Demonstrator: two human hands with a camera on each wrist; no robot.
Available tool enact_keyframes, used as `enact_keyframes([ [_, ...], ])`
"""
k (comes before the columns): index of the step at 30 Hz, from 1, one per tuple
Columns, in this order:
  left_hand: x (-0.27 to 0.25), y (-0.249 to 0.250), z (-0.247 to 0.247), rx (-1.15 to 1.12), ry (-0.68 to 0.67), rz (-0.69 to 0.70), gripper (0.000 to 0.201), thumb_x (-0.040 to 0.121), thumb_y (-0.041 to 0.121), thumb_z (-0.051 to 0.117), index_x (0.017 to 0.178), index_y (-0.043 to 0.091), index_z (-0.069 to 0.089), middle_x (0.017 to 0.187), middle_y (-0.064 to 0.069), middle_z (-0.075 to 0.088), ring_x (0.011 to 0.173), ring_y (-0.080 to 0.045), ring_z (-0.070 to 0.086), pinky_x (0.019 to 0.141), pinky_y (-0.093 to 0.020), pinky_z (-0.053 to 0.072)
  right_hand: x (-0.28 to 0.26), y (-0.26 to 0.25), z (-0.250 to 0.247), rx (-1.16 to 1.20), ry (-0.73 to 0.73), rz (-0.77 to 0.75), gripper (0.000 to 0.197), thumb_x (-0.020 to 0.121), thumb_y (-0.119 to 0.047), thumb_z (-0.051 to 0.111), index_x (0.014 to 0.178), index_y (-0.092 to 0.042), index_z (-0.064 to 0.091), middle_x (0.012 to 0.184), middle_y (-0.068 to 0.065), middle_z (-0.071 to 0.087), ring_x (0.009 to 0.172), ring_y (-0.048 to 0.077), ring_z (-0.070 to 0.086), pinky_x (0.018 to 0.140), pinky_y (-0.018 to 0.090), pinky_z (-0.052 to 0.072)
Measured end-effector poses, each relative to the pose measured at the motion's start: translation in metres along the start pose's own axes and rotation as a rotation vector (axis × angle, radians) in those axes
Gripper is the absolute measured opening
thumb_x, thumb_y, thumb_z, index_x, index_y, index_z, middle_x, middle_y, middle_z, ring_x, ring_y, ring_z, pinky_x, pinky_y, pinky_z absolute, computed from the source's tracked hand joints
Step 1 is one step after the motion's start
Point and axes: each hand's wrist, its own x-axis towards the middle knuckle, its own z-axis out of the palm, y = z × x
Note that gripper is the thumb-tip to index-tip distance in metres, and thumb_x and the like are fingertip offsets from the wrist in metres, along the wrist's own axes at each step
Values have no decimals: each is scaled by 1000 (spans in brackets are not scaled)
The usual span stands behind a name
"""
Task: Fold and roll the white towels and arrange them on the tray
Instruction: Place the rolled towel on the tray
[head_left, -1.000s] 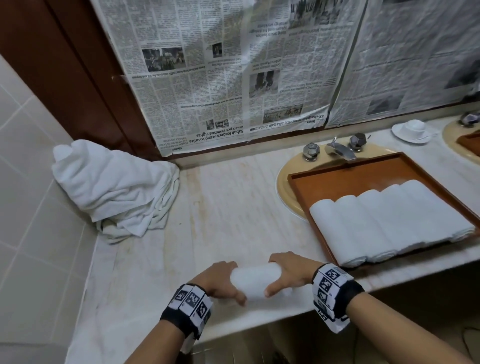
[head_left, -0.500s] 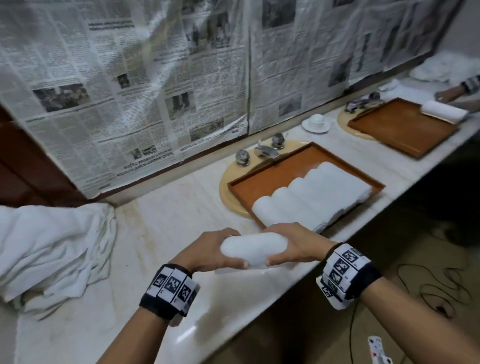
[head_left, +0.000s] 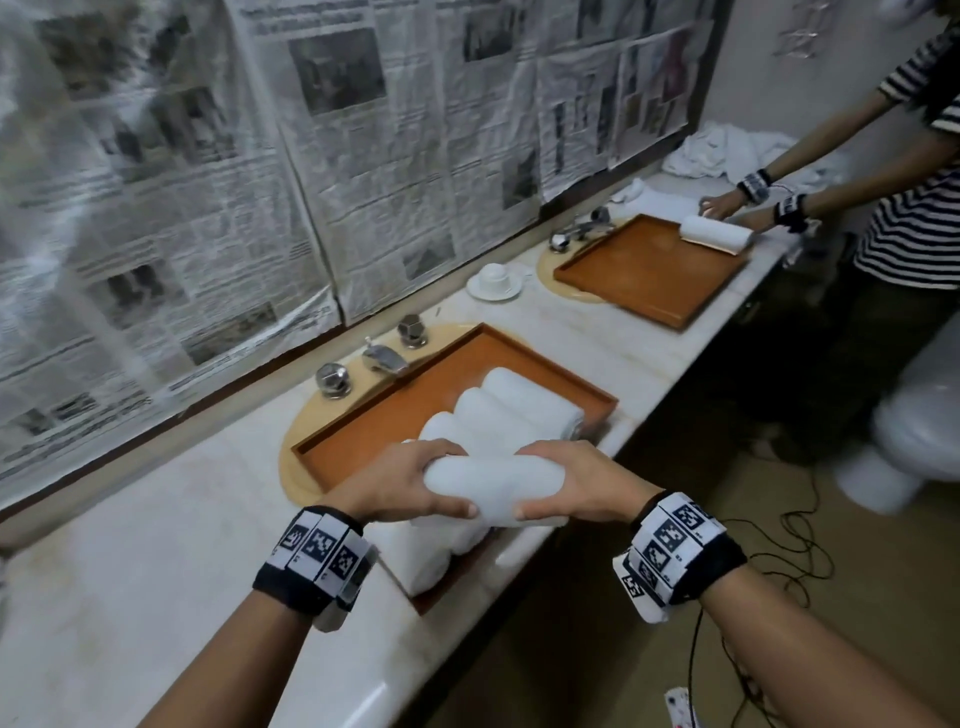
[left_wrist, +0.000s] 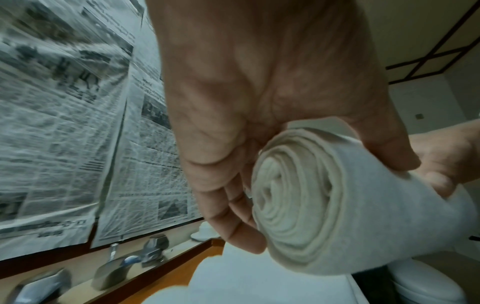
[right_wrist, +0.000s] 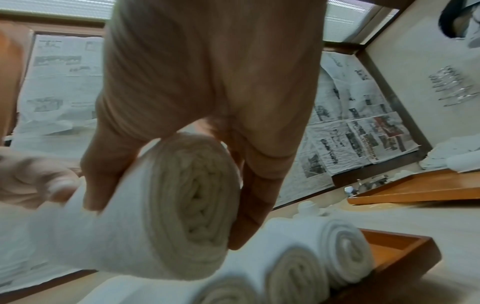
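I hold a rolled white towel (head_left: 493, 486) in the air with both hands, above the near end of the brown wooden tray (head_left: 395, 395). My left hand (head_left: 410, 483) grips its left end and my right hand (head_left: 576, 480) grips its right end. In the left wrist view the rolled towel's (left_wrist: 311, 205) spiral end shows inside the curled fingers (left_wrist: 233, 226). In the right wrist view the rolled towel's (right_wrist: 187, 205) other end shows the same. Several rolled towels (head_left: 498, 410) lie side by side in the tray; the nearest ones are partly hidden beneath my hands.
The tray sits over a sink with a chrome faucet (head_left: 384, 358). A white cup on a saucer (head_left: 493, 280) stands further along the marble counter (head_left: 156, 545). Another person (head_left: 904, 171) rolls a towel at a second tray (head_left: 649, 270). A toilet (head_left: 919, 415) stands at the right. Newspaper covers the wall.
Both hands lifted the rolled towel off the counter's front edge and carried it right, over the tray's near end. My view turned right, so the loose towel pile left the frame.
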Motion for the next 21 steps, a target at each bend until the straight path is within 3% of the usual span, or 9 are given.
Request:
enact_keyframes([
  [2, 26, 13, -4, 5, -12, 19, 66, 65, 69, 79, 123, 44, 58, 113, 21, 62, 101, 2, 57, 83, -20, 48, 3, 14, -16, 23, 28, 21, 77, 65, -50, 87, 131, -25, 58, 117, -13, 60, 110, 3, 55, 87, 6, 39],
  [5, 64, 28, -11, -13, -38, 45, 65, 66, 62, 83, 123, 40, 59, 115, 19, 63, 104, -1, 59, 89, -24, 50, 8, 32, -36, 64, 81, 60, 77, 63, -52, 88, 129, -24, 60, 120, -8, 62, 112, 7, 57, 97, 23, 46],
  [8, 102, 38, -17, 5, -79, 66, 64, 68, 57, 84, 124, 38, 59, 116, 17, 63, 105, -4, 59, 93, -28, 50, 17, 47, -55, 61, 141, 74, 70, 66, -46, 89, 126, -23, 62, 117, -8, 64, 109, 6, 57, 96, 22, 45],
  [13, 170, 40, -28, 30, -95, 95, 73, 60, 65, 82, 124, 39, 59, 116, 16, 63, 105, -6, 60, 95, -32, 52, 48, 74, -77, 62, 229, 141, 72, 60, -59, 85, 123, -31, 63, 115, -11, 66, 111, 11, 58, 99, 34, 47],
  [18, 243, 41, -44, 37, -132, 154, 67, 64, 54, 88, 123, 36, 63, 113, 16, 65, 102, -4, 61, 90, -23, 50, 86, 92, -97, 55, 331, 197, 62, 67, -46, 87, 121, -25, 64, 115, -4, 66, 110, 17, 57, 98, 35, 43],
  [21, 289, 31, -47, 75, -160, 180, 71, 59, 62, 83, 122, 37, 61, 116, 15, 63, 105, -6, 59, 95, -31, 49, 111, 112, -99, 61, 348, 262, 64, 71, -50, 84, 125, -26, 59, 120, -4, 61, 111, 16, 51, 92, 30, 39],
])
